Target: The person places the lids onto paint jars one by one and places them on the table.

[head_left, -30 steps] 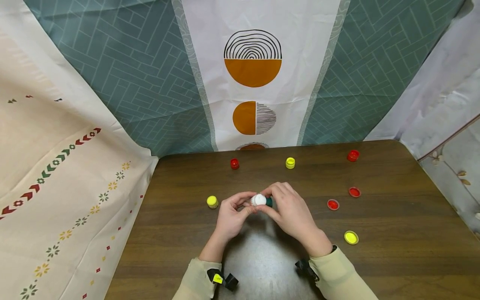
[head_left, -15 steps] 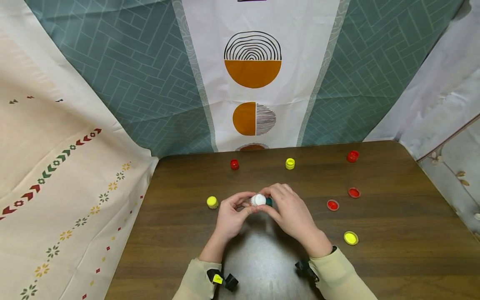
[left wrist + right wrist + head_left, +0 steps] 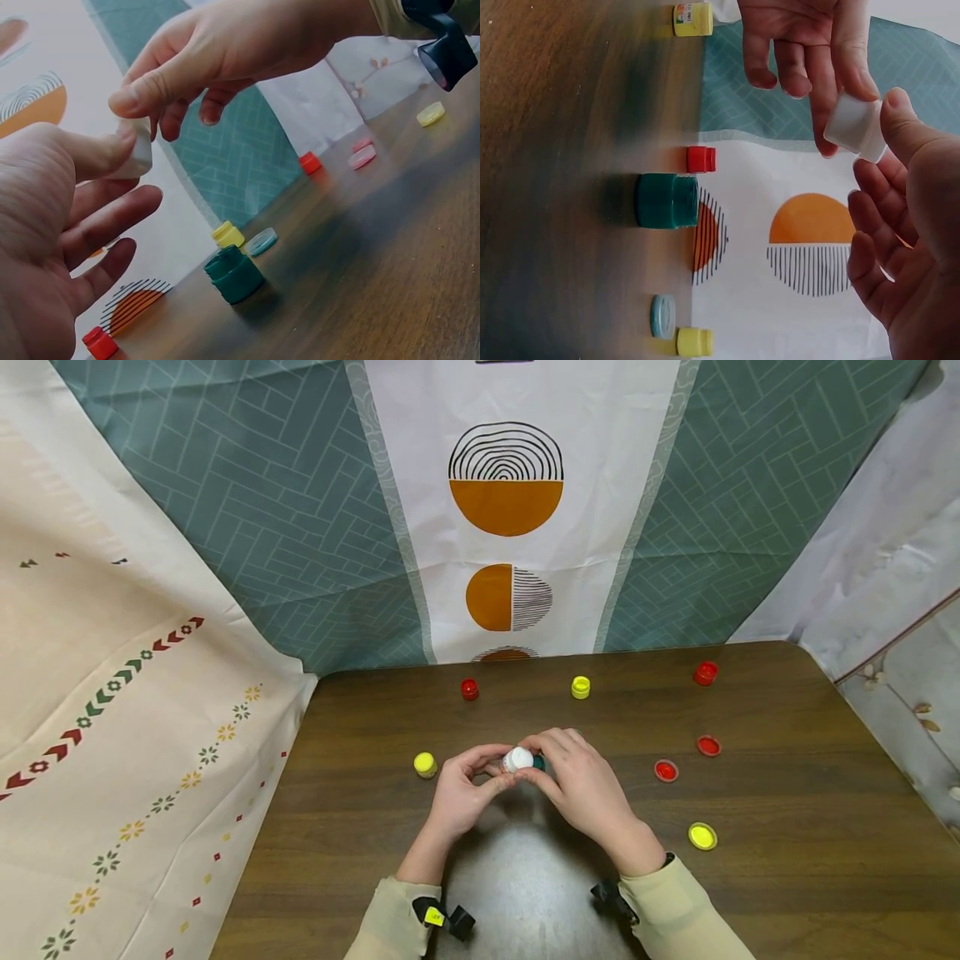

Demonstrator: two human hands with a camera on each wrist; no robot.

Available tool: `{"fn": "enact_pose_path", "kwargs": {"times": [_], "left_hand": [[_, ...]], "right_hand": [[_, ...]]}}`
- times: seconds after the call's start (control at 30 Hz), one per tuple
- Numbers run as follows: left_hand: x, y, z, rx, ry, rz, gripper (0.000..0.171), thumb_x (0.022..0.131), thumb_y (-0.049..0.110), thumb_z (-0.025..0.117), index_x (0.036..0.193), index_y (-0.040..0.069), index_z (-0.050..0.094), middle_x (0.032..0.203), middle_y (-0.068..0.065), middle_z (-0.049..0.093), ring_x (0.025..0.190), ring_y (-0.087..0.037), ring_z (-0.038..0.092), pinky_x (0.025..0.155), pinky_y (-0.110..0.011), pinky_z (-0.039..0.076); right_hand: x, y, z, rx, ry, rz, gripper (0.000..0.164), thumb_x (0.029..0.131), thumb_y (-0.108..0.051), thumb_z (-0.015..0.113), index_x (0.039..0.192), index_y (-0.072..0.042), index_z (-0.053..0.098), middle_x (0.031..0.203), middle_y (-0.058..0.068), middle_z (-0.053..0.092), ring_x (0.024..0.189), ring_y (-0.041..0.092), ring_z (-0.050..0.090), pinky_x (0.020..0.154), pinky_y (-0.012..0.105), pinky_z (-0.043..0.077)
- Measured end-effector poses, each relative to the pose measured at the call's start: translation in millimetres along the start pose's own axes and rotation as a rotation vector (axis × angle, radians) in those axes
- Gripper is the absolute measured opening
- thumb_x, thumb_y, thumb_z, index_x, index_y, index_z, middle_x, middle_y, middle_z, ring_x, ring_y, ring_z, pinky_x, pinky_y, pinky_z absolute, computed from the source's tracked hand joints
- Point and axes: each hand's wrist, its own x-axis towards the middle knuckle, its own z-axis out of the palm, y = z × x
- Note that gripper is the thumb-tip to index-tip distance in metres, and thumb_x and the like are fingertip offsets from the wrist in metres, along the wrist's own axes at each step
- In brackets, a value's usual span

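A small white paint jar [image 3: 517,760] is held up between both hands above the table. My left hand [image 3: 463,793] pinches one end between thumb and fingertips. From the other side my right hand [image 3: 585,785] pinches the end that looks like its cap, plainest in the right wrist view, where the white jar [image 3: 853,124] lies tilted. The other fingers of both hands are spread loosely. Below them on the table stands a dark green jar [image 3: 234,275] without a lid, partly hidden behind the right hand in the head view. Near it lies a teal lid [image 3: 262,241].
A capped yellow jar [image 3: 424,765] stands left of the hands. Along the back are a red jar [image 3: 469,689], a yellow jar [image 3: 581,687] and another red jar [image 3: 706,672]. Two red lids [image 3: 666,770] and a yellow lid [image 3: 702,836] lie at the right.
Hardly anything differs. Both hands keep the white jar in nearly the same place, and the jars and lids on the table have stayed put.
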Motion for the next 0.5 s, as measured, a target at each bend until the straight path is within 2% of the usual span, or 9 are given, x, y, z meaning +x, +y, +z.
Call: {"fn": "enact_pose_path", "kwargs": {"times": [0.27,0.37,0.5], "left_hand": [[0.6,-1.0,-2.1,0.113,-0.019,0.031,0.040,0.092,0.000,0.083,0.131,0.004,0.075,0.111,-0.009,0.078,0.091,-0.018,0.073,0.087,-0.052,0.060],[1.0,-0.9,-3.0,0.128,-0.001,0.020,0.037,0.092,0.005,0.085,0.128,0.006,0.076,0.111,-0.007,0.078,0.093,-0.019,0.073,0.090,-0.057,0.059],[1.2,0.6,-5.9,0.122,0.042,0.000,0.037,0.092,0.006,0.086,0.127,0.008,0.075,0.114,-0.004,0.077,0.097,-0.020,0.072,0.092,-0.057,0.057]], "right_hand": [[0.2,0.0,-0.6,0.000,-0.006,-0.002,0.040,0.094,-0.033,0.084,0.126,-0.013,0.072,0.115,-0.002,0.070,0.105,0.020,0.062,0.089,0.040,0.055],[-0.3,-0.2,-2.0,0.032,-0.002,0.036,0.044,0.099,-0.033,0.079,0.136,-0.012,0.067,0.113,-0.001,0.069,0.105,0.019,0.061,0.086,0.041,0.054],[-1.0,1.3,-6.2,0.068,0.021,0.082,0.047,0.104,-0.035,0.072,0.145,-0.013,0.062,0.115,0.001,0.069,0.107,0.020,0.061,0.084,0.043,0.053]]}}
